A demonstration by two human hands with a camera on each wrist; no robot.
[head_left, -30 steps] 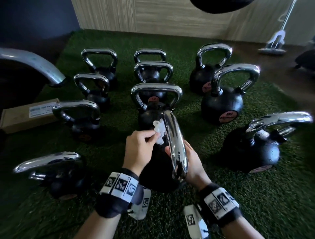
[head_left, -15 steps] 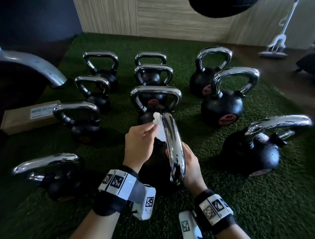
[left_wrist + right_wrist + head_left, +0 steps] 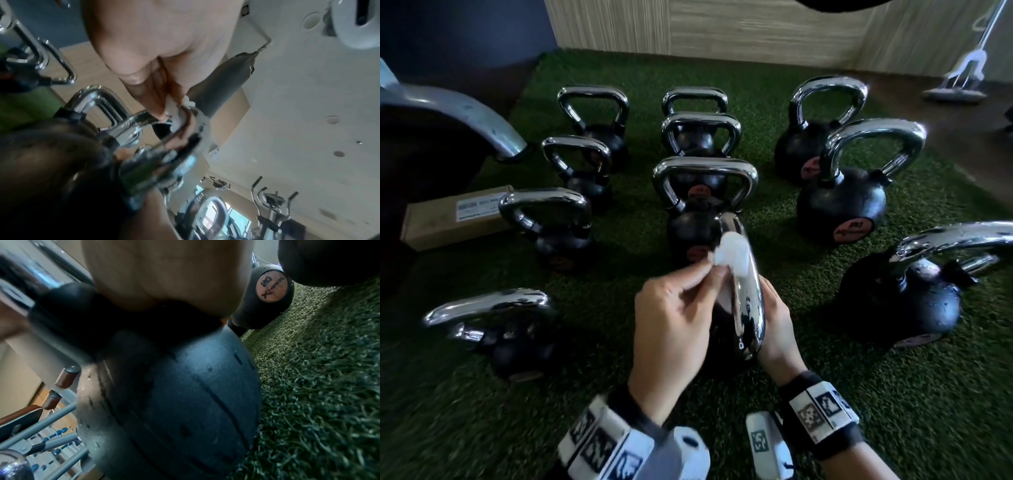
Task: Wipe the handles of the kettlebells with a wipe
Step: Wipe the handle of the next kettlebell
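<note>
The nearest black kettlebell (image 3: 722, 342) stands on the turf, and its chrome handle (image 3: 748, 308) runs away from me. My left hand (image 3: 710, 274) pinches a crumpled white wipe (image 3: 732, 255) and presses it on the far top of that handle. In the left wrist view, the wipe (image 3: 174, 107) lies between the fingertips and the handle (image 3: 141, 120). My right hand (image 3: 774, 318) grips the kettlebell from the right, its fingers hidden behind the handle. In the right wrist view, the palm (image 3: 164, 280) sits on the black body (image 3: 174, 394).
Several more chrome-handled kettlebells stand around on the green turf (image 3: 893, 394): one just behind (image 3: 705, 192), a 20 kg one (image 3: 842, 205) to the right, one near right (image 3: 904, 301) and one near left (image 3: 510, 339). A cardboard box (image 3: 448, 219) lies at left.
My left hand has slid the wipe from the left flank of the handle up over its far top. The right hand keeps its hold on the kettlebell.
</note>
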